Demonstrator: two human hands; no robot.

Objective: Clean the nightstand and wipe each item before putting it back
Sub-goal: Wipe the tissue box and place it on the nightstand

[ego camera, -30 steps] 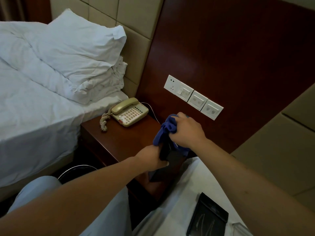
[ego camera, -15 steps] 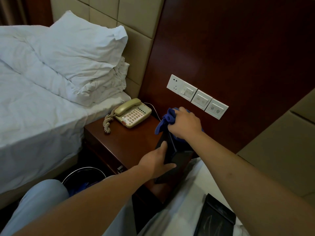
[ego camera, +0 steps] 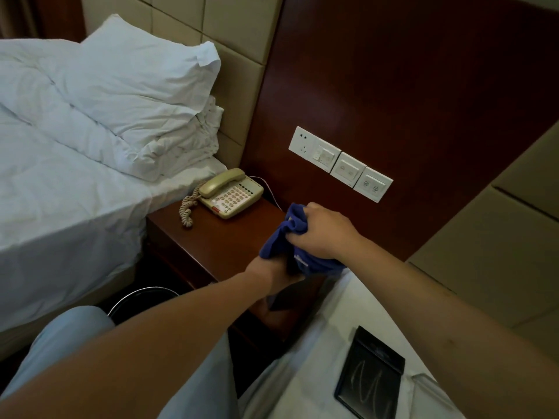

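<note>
The right hand (ego camera: 325,229) is bunching a blue cloth (ego camera: 282,241) in curled fingers and pressing it over the upper part of a dark flat item (ego camera: 279,299), while the left hand (ego camera: 273,275) is gripping that item from below, directly under the right hand and touching the hanging cloth. What the item is cannot be told; most of it is hiding behind the cloth and the left hand, with only a dark lower edge showing under the left wrist. It is standing roughly upright, its long axis running from the left hand up toward the right, so the wiping stroke looks set to run along that line.

Both hands are working above the near right corner of the nightstand (ego camera: 217,246). The bare wood that would receive the item is lying ahead and to the left of the hands, between them and the telephone (ego camera: 230,193), which is sitting at the far edge well apart from the hands. The left hand is the nearer one to that bare patch and is already carrying the item, so setting it down would probably fall to it. A second dark flat object (ego camera: 370,378) is lying on white bedding (ego camera: 308,373) behind and to the right of the hands, nearer the right arm.
</note>
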